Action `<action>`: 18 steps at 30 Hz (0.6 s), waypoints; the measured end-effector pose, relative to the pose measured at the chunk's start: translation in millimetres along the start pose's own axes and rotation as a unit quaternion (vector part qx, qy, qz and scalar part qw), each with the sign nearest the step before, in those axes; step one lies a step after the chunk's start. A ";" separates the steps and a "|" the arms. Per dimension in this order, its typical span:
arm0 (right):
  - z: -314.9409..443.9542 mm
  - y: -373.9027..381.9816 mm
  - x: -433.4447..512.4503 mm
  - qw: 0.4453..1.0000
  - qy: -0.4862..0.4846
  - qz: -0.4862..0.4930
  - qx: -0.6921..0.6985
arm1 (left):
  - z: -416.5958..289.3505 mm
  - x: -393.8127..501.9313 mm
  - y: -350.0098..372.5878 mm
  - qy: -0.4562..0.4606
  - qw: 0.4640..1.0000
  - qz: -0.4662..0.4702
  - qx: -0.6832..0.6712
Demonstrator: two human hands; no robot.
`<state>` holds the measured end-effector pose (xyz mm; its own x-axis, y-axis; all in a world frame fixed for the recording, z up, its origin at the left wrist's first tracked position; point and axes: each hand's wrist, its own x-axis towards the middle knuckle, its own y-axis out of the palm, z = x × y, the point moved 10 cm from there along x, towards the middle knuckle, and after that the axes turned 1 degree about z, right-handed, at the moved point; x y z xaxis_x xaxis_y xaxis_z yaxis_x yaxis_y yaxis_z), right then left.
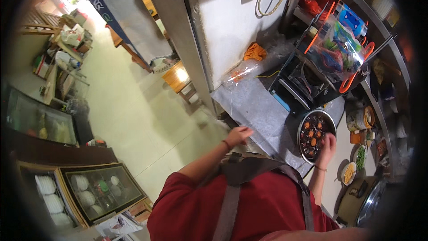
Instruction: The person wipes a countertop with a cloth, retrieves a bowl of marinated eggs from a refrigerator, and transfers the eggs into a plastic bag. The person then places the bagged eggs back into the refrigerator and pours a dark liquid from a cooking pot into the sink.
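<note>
A round steel bowl holds dark liquid with several brown eggs in it, and stands on the grey covered counter. At the bowl's near right rim is my right hand, fingers bent; whether it touches the rim or holds anything I cannot tell. My left hand is over the counter's left edge, apart from the bowl, its fingers partly curled and nothing plainly seen in it.
Behind the bowl stands a black portable gas stove. Clear plastic cups and an orange cloth lie by the wall. To the right are small bowls of chopped greens and yellow bits, jars and a large metal pot.
</note>
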<state>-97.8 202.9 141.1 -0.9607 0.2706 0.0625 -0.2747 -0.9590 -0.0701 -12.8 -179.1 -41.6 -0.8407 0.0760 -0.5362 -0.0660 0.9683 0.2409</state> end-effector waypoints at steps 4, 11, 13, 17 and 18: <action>48.7 158.5 -24.0 0.981 -0.068 0.171 -0.066 | 9.1 -25.0 -94.0 0.000 0.996 -0.071 -0.062; 54.5 309.3 -80.6 0.921 -0.140 0.312 -0.187 | 37.5 -69.2 -174.6 -0.027 0.984 -0.126 -0.121; 41.4 330.3 -73.1 0.920 -0.146 0.311 -0.190 | 42.9 -72.5 -183.2 -0.035 0.983 -0.131 -0.124; 14.5 375.4 14.4 0.938 -0.171 0.253 -0.162 | 45.4 -66.5 -192.4 -0.046 0.984 -0.124 -0.122; 3.2 386.7 50.6 0.948 -0.147 0.229 -0.166 | 45.3 -64.6 -193.3 -0.053 0.984 -0.121 -0.119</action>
<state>-252.5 -154.5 120.3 -0.9428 -0.2500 0.2205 0.1245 -0.8777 -0.4628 78.7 -360.5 -90.2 -0.7248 -0.1137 -0.6795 -0.3918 0.8793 0.2708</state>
